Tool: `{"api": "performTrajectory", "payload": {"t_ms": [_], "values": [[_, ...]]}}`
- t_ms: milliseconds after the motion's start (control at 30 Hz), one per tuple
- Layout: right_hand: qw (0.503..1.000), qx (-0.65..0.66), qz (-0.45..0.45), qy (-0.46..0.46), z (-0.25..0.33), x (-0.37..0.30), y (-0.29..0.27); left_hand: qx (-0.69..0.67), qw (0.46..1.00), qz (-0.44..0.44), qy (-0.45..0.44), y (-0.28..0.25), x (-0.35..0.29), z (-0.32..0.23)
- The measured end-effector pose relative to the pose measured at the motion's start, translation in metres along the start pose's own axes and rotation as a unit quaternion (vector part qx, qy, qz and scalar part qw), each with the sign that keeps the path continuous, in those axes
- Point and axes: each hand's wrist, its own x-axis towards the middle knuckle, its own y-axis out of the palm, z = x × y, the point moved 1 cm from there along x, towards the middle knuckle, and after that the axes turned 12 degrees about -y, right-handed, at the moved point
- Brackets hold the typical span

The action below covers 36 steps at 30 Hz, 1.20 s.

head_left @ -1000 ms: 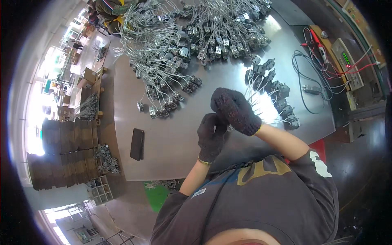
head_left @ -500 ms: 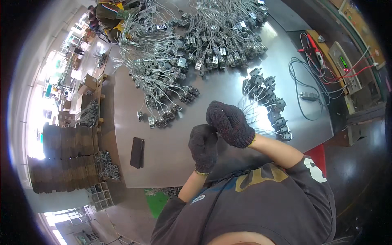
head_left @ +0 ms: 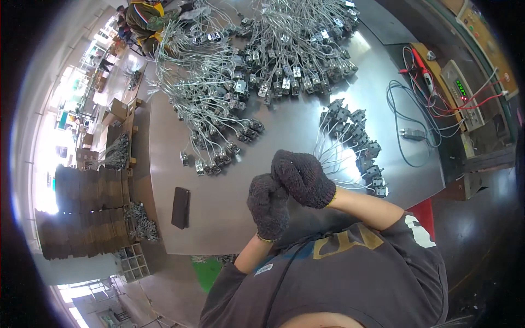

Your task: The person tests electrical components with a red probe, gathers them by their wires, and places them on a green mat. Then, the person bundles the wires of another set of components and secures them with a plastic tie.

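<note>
while meter digits (head_left: pixel 461 87) glow green, left hand (head_left: pixel 268 206) and right hand (head_left: pixel 303 179) clench their fingers, any contents hidden

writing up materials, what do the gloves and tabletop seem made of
Gloves: dark, matte, probably knitted yarn, judging by the fuzzy, textured surface; fibre unclear. Tabletop: likely smooth sheet metal, given its grey sheen and bright glare; coating possible.

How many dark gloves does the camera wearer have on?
2: one on the left hand, one on the right hand, close together above the table. Neither glove is fully hidden.
</note>
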Motion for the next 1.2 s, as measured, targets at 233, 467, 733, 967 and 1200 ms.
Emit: {"api": "performTrajectory", "payload": {"t_ms": [233,467,733,967,1200], "values": [[0.99,0.126,0.003,0.057,-0.006,0.0,-0.007,0.053,0.995,0.056,0.065,-0.005,0.019,-0.006],[0.99,0.108,0.014,0.086,-0.002,-0.01,-0.017,0.121,0.992,-0.008,0.032,0.012,-0.004,0.012],[0.991,-0.033,0.096,0.086,-0.021,-0.047,-0.014,0.14,0.97,0.192,-0.059,0.028,-0.048,0.154],[0.994,-0.022,0.067,0.085,0.001,-0.024,-0.009,0.008,0.979,0.186,-0.086,0.032,-0.038,0.146],[0.996,-0.036,0.077,0.04,-0.011,-0.039,-0.001,-0.126,0.97,0.2,-0.06,0.054,-0.028,0.149]]}}
